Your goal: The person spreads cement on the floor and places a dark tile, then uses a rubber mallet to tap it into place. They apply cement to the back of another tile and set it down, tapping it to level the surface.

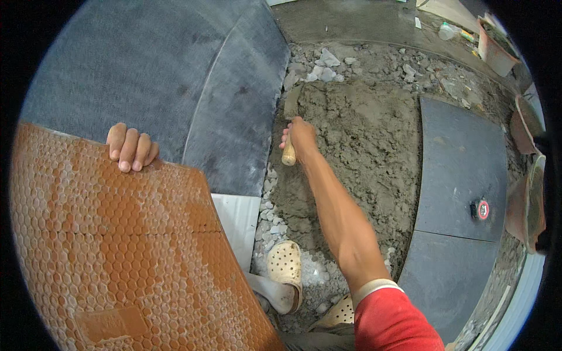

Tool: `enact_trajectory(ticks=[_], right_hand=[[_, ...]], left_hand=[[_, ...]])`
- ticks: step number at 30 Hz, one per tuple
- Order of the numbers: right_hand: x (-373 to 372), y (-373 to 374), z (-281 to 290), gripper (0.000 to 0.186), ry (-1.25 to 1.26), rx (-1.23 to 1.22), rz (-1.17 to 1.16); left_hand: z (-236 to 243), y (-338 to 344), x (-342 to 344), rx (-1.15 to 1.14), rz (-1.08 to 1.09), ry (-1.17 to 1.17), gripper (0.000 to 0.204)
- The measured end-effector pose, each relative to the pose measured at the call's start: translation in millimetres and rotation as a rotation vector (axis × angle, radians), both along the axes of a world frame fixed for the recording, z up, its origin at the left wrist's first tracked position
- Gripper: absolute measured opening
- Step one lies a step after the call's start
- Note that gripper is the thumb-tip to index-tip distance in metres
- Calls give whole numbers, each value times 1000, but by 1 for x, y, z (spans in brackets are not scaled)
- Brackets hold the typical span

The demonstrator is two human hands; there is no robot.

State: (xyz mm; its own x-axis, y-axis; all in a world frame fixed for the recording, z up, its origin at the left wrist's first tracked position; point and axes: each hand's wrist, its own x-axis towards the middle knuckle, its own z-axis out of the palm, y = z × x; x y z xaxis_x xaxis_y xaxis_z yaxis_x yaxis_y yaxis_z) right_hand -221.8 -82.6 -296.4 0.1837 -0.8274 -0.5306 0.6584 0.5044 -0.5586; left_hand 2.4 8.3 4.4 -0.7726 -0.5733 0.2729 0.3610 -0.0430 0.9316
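Note:
The fingers of my left hand (132,146) curl over the top edge of a large tile (111,234), whose orange-brown back has a honeycomb pattern. My right hand (301,134) is closed on the wooden handle of a trowel (291,102), whose blade rests at the upper left part of a bed of rough wet mortar (363,152). Dark slate-grey tiles (134,76) lie left of the mortar, with a white panel (234,213) below them. More grey tiles (459,140) border the mortar on the right, carrying a small round red and black object (482,209).
Broken rubble (328,61) runs along the back. My feet in beige perforated clogs (284,260) are at the bottom middle. Planters or pots (497,50) stand along the right side, near a plastic bottle (448,32) and some litter. A pale blue strip (521,286) edges the lower right.

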Motion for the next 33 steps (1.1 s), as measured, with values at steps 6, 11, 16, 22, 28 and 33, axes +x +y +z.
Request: enact_trajectory(ticks=[6, 11, 16, 22, 28, 33], right_hand=[[-46, 13, 2, 22, -249, 3, 22], [-76, 19, -7, 24, -415, 19, -35], [-89, 60, -9, 24, -478, -32, -57], [-75, 101, 6, 24, -286, -18, 263], [-95, 102, 2, 24, -148, 1, 182], [-143, 74, 9, 23, -150, 34, 94]], left_hand=[[0, -9, 0, -31, -89, 2, 9], [-1, -13, -1, -20, -111, 10, 9], [-1, -10, -7, -37, -93, 30, 10], [1, -9, -14, -36, -93, 29, 10], [3, -11, -13, -38, -128, 13, 11], [2, -9, -15, -35, -114, 44, 11]])
